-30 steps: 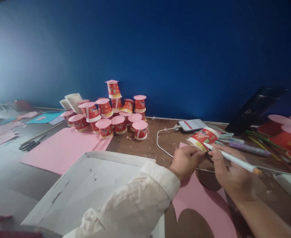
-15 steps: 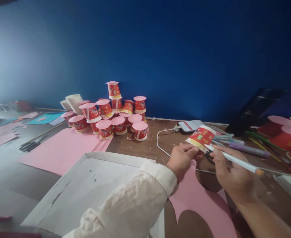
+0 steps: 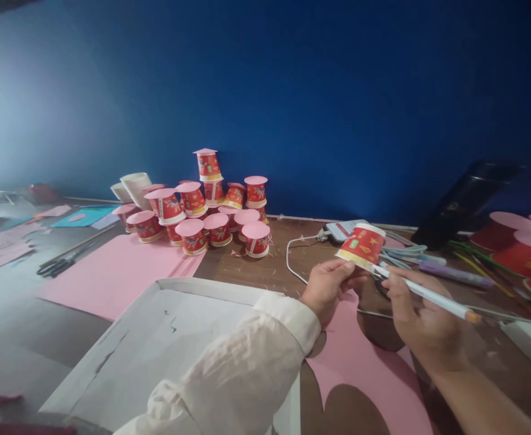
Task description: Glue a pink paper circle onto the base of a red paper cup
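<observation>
Over the wooden table (image 3: 256,266), left hand (image 3: 327,287) fingers pinched the red cup (image 3: 361,246), now raised slightly. Right hand (image 3: 423,326) gripped a pen (image 3: 432,296).

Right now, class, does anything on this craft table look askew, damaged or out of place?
The stack of red cups by the wall is haphazard, several tilted. The pink sheet has round holes cut out. The left hand holds a cup tipped sideways; the right hand a pen.

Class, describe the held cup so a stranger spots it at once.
Below the blue wall, find the phone on the table. Just in front, the left hand holds a red paper cup. It alone is lifted and tilted, the right hand's white pen at its rim.
</observation>
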Motion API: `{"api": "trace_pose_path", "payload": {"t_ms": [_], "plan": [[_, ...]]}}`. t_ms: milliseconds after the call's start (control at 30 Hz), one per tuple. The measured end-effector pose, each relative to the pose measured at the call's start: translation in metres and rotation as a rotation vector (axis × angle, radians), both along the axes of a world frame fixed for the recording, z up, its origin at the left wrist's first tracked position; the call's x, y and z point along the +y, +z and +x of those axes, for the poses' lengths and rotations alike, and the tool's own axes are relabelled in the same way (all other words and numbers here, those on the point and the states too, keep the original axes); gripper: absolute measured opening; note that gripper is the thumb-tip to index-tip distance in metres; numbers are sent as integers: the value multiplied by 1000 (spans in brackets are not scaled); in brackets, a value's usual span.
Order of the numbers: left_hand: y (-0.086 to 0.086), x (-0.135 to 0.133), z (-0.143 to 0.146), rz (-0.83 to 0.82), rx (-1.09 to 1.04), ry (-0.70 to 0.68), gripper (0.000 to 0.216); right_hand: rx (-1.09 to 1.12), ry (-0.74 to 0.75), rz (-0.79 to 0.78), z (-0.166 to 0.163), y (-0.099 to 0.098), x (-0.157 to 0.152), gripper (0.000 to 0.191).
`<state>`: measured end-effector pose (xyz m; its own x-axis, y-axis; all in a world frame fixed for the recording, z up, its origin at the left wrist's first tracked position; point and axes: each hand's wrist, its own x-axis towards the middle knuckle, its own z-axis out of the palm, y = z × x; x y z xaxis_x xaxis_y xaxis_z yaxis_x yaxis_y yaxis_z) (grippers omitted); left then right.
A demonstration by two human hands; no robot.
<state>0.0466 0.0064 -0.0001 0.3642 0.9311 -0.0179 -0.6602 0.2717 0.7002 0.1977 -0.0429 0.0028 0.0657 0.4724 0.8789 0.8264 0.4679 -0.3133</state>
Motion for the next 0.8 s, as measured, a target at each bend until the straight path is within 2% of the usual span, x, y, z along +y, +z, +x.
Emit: {"api": "trace_pose_path", "payload": {"t_ms": [267, 567, 800], "plan": [[-2, 2, 0, -32, -45, -19, 57, 69, 12, -38, 1, -3, -3, 21], [-4, -4, -1, 13, 88, -98, 53, 64, -8, -61, -7, -10, 1, 22], [-3, -3, 1, 41, 71, -30, 54, 27, 41, -66, -7, -7, -1, 21]]}}
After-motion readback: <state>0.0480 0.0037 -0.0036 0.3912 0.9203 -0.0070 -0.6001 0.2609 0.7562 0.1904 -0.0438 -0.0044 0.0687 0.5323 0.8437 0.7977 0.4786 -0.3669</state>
